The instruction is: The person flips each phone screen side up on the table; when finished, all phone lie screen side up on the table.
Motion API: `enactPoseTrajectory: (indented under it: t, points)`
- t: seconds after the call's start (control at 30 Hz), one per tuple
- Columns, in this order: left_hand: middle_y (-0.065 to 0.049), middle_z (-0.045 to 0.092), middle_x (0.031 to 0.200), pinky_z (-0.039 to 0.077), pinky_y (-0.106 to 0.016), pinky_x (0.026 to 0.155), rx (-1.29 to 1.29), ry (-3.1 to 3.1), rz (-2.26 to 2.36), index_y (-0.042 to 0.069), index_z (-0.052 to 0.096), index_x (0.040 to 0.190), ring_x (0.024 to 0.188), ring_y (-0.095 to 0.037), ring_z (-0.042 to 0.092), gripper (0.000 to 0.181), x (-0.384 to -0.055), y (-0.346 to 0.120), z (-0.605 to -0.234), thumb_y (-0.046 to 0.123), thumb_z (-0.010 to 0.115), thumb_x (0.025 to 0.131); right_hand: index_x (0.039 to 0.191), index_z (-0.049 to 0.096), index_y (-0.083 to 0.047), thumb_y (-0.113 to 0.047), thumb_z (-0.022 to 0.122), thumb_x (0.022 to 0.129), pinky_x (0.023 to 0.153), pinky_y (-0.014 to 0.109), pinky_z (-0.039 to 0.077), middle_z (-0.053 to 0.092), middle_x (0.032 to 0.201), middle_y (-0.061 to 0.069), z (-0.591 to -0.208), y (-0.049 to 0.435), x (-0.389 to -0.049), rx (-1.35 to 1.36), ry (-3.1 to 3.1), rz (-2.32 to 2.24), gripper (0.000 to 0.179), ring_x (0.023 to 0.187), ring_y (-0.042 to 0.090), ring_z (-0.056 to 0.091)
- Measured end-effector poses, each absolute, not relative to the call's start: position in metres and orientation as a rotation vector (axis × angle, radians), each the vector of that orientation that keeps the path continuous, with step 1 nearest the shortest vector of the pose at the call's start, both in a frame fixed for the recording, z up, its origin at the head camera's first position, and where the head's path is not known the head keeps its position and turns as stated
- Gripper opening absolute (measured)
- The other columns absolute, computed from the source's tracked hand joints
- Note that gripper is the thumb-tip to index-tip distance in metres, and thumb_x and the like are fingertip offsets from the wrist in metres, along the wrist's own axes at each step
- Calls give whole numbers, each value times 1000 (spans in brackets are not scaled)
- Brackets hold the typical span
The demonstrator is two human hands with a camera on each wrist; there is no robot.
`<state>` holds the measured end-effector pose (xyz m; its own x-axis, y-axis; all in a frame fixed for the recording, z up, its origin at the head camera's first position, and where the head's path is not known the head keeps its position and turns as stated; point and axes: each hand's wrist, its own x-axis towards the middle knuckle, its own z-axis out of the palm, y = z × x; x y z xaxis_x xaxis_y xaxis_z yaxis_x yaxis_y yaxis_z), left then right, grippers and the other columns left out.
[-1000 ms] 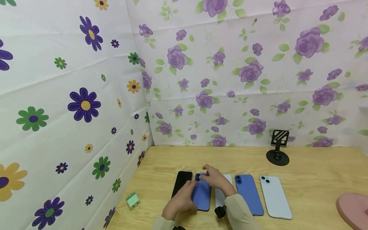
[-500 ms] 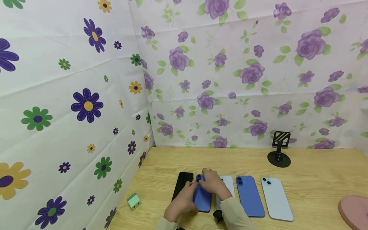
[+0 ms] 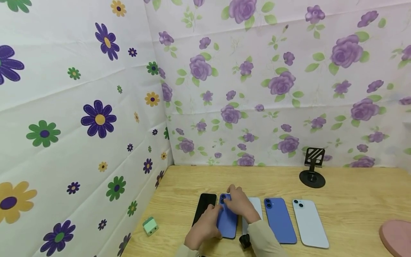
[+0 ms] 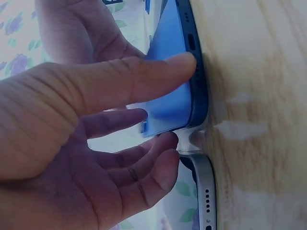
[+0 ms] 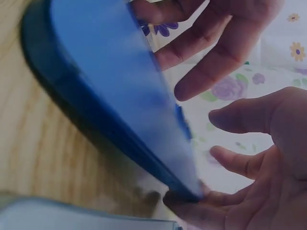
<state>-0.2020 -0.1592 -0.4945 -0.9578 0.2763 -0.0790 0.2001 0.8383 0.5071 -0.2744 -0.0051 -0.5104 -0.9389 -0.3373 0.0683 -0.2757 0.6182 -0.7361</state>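
Observation:
Both hands work at the left blue smartphone [image 3: 227, 223], which lies back up on the wooden table. My left hand [image 3: 203, 228] holds its near left corner: the thumb touches the bottom edge by the charging port, and the curled fingers [image 4: 163, 172] lie along the left side. At the far end, my right hand [image 3: 240, 205] touches the phone's far right corner with its lower fingers [image 5: 184, 203]; its thumb stays apart from the phone. A black-screened phone [image 3: 204, 205] lies just left, and a white phone [image 3: 255, 204], partly hidden by the right arm, just right.
Farther right lie another blue phone [image 3: 280, 221] and another white phone [image 3: 310, 224]. A black phone stand [image 3: 312, 177] stands at the back right. A small green charger block [image 3: 150, 226] sits at left, a pink round object [image 3: 396, 235] at the right edge. Floral cloth walls enclose the table.
My right hand came down onto the far end of the blue phone, then its fingers slid slightly. The left hand has kept its place at the near left corner. The head view shifted slightly.

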Motion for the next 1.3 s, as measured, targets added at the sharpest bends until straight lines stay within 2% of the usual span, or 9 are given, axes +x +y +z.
enactPoseTrajectory:
  t: [0.33, 0.47, 0.57, 0.63, 0.77, 0.87, 0.97, 1.2, 1.3]
  points:
    - [-15, 50, 121, 52, -48, 90, 385, 2864, 709, -4, 56, 135, 108, -34, 58, 85, -206, -163, -497, 6, 98, 61, 136, 50, 7, -8, 61, 99, 67, 41, 43, 58, 117, 25, -508, -1, -279, -524, 2694, -1340, 42, 81, 25, 51]
    - [-16, 51, 124, 52, -45, 91, 409, 2860, 679, -5, 60, 132, 109, -32, 58, 81, -208, -163, -496, 9, 98, 62, 141, 45, 9, -8, 58, 100, 57, 35, 39, 59, 88, 14, -507, 1, -278, -530, 2639, -1372, 47, 61, 18, 45]
    - [-15, 56, 122, 52, -43, 91, 430, 2853, 654, -5, 63, 128, 108, -30, 59, 75, -209, -164, -497, 13, 98, 64, 144, 42, 9, -9, 56, 101, 50, 31, 34, 45, 65, 3, -505, 3, -276, -518, 2582, -1405, 49, 49, 13, 35]
    - [-14, 59, 120, 52, -41, 90, 438, 2846, 649, -4, 65, 126, 106, -28, 60, 73, -210, -165, -497, 15, 98, 64, 145, 41, 9, -10, 56, 101, 49, 30, 32, 39, 60, 0, -504, 5, -276, -512, 2558, -1418, 50, 47, 12, 31]
    - [-9, 65, 109, 54, -33, 80, 475, 2807, 727, -1, 66, 121, 96, -20, 63, 64, -209, -165, -496, 18, 96, 67, 145, 42, 8, -15, 58, 102, 53, 33, 35, 50, 70, 7, -501, 7, -276, -498, 2555, -1411, 51, 51, 14, 35]
    - [-7, 67, 108, 54, -31, 77, 502, 2756, 828, -1, 62, 127, 94, -17, 65, 67, -208, -164, -495, 26, 92, 73, 143, 44, 7, -17, 59, 102, 62, 38, 43, 64, 99, 21, -497, 8, -276, -504, 2582, -1394, 51, 65, 19, 50]
    - [-10, 67, 119, 54, -35, 82, 504, 2726, 872, -2, 51, 143, 103, -22, 65, 83, -207, -162, -493, 38, 87, 79, 142, 45, 7, -18, 61, 101, 72, 43, 47, 60, 127, 29, -493, 9, -275, -520, 2611, -1378, 50, 88, 25, 61]
    - [-18, 61, 133, 53, -38, 89, 525, 2714, 893, -4, 36, 153, 115, -27, 63, 95, -206, -158, -497, 45, 80, 85, 142, 46, 6, -19, 61, 101, 72, 43, 49, 60, 127, 30, -484, 9, -270, -558, 2627, -1391, 50, 94, 29, 64]
    - [-20, 58, 138, 48, -48, 99, 524, 2705, 923, -5, 34, 154, 119, -29, 62, 95, -205, -157, -499, 45, 79, 86, 141, 47, 5, -19, 61, 101, 74, 46, 50, 59, 128, 30, -479, 11, -266, -554, 2624, -1406, 49, 97, 31, 64]
